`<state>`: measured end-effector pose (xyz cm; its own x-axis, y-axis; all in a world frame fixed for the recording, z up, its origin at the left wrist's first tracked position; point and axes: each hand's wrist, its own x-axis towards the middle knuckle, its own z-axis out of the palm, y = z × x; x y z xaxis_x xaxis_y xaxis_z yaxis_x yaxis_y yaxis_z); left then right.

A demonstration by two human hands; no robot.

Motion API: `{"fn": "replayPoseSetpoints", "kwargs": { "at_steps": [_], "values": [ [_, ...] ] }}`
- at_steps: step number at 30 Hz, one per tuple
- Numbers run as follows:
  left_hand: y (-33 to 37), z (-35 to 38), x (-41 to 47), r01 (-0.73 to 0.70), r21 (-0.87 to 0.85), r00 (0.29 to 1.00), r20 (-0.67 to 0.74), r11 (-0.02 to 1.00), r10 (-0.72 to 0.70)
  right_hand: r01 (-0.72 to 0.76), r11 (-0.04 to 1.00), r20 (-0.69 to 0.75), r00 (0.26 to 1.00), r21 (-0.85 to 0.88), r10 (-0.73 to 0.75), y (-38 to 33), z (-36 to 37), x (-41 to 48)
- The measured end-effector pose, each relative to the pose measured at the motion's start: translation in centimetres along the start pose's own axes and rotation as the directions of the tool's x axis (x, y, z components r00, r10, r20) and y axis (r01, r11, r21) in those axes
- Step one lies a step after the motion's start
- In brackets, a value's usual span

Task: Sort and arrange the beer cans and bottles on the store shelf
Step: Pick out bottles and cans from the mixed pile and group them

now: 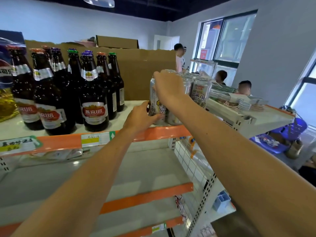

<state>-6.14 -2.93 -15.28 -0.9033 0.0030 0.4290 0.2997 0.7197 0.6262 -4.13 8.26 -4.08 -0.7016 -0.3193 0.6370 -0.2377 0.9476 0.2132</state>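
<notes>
Centrally, we see the front can (159,108) standing upright on the top shelf (171,132), just behind the orange rim and slightly right of frame centre; its long axis is vertical. The right grip (167,86) comes at it from above and is closed over the top rim, fingers curled down the upper wall. The left grip (138,117) sits lower and to the left, thumb and fingers wrapped round the can's base. Both grips thus hold this one can, the right nearer the lid, the left nearer the shelf.

We judge that the coming move, a slide or lift into line, turns on one relation: bare shelf lies to the can's left, while its right side is blocked. There the other cans (201,93) form a tight cluster just beside it, partly hidden by the right forearm. Left of centre, well apart from the can, brown beer bottles (93,93) stand upright in rows. A cardboard sheet (145,74) walls off the back of both groups. At right of frame a second shelf unit (266,120) carries flat packets.
</notes>
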Motion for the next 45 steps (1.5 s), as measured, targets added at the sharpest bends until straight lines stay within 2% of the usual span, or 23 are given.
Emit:
{"fn": "replayPoseSetpoints", "kwargs": {
  "at_steps": [14,25,45],
  "values": [
    [0.1,0.2,0.2,0.014,-0.010,1.000,0.000,1.000,-0.014,-0.002,1.000,-0.076,0.997,0.011,0.002,-0.1,0.4,-0.6],
    [0.0,0.2,0.1,0.009,-0.034,1.000,-0.002,0.999,-0.009,0.036,0.998,0.018,0.999,-0.059,-0.035,0.2,-0.2,0.4],
    [0.3,-0.1,-0.3,0.033,-0.037,0.999,0.016,0.999,-0.032,-0.005,1.000,-0.017,1.000,-0.018,0.005,0.0,0.2,-0.2]
  ]
}}
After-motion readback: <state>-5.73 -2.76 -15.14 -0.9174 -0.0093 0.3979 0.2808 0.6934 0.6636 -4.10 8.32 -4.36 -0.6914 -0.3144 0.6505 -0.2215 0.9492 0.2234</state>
